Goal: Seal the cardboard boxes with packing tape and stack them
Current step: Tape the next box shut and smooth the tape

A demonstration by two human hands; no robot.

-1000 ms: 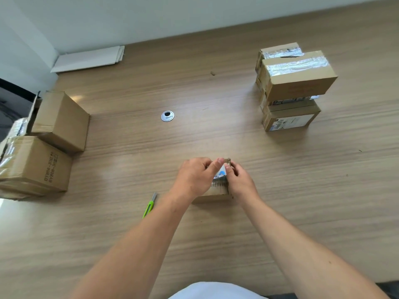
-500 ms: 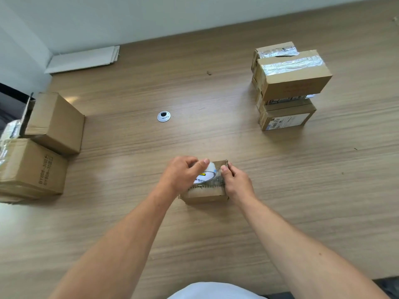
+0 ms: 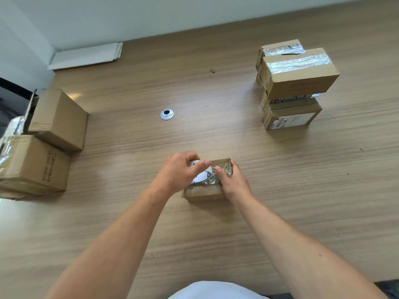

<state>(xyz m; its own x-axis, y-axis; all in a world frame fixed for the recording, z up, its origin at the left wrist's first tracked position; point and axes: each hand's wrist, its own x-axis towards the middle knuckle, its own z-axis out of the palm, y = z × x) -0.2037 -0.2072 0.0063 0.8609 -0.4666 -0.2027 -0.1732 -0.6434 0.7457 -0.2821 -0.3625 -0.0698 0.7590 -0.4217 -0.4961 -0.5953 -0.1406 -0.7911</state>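
Head view showed a stack of taped brown cardboard boxes (image 3: 298, 83) finished far right on the wood-grain surface (image 3: 216, 130), with two larger brown cardboard boxes (image 3: 58, 119) unstacked at left. Centrally, the small brown cardboard box (image 3: 205, 194) was mid-seal. The left hand (image 3: 179, 171) had its grip round the white-cored roll of clear packing tape (image 3: 201, 176), drawn further left than before. The right hand (image 3: 235, 182), fingers curled over the box's edge, apparently pinned the tape.

The small brown box (image 3: 205, 194) sits flat under both my hands, its top crinkly with clear tape. My right hand (image 3: 233, 182) holds its right end. My left hand (image 3: 179, 171) grips the white-faced tape roll (image 3: 201, 174) on the box top. Ahead and well right of my hands, the taped boxes (image 3: 298, 83) stand stacked. Two bigger boxes (image 3: 36, 165) sit well to the left.
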